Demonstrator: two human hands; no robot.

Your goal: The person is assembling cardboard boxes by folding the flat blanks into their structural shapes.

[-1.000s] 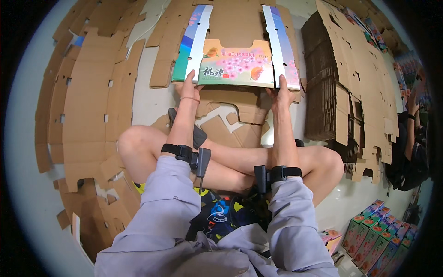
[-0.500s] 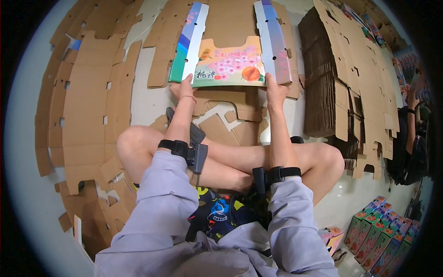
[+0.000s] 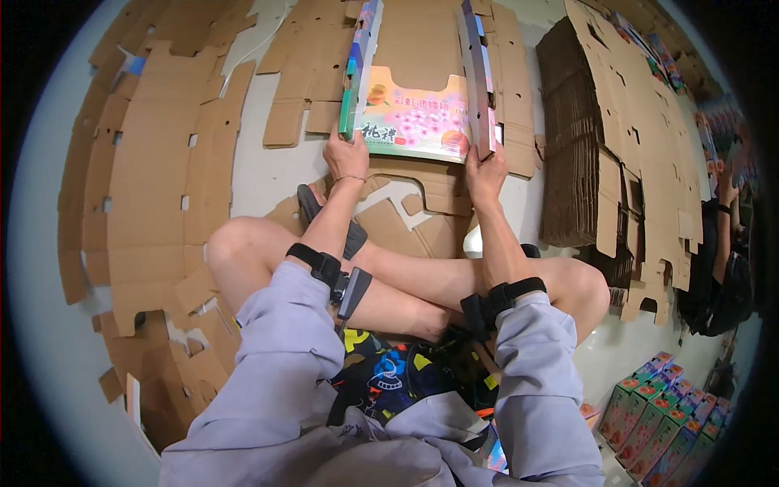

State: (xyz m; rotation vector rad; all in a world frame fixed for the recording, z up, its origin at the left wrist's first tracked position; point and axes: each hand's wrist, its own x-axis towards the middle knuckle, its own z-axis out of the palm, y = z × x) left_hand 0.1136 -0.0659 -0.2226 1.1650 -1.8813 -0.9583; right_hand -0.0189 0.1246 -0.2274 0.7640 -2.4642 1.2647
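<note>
A printed cardboard box blank point(image 3: 415, 114) with a pink and green picture panel lies on the floor in front of my crossed legs, its two long side flaps folded upright. My left hand point(image 3: 345, 156) grips the near corner of the left flap. At the near end of the right flap, my right hand point(image 3: 485, 168) holds the corner. Both forearms wear black wrist straps.
Flat brown cardboard blanks point(image 3: 154, 178) cover the floor to the left and ahead. A tall stack of blanks point(image 3: 600, 170) stands at my right. Several coloured folded boxes point(image 3: 657, 406) lie at the lower right. Another person point(image 3: 722, 260) sits at the far right.
The side flaps have risen from splayed outward to nearly upright, and the box with both hands has shifted slightly farther from me.
</note>
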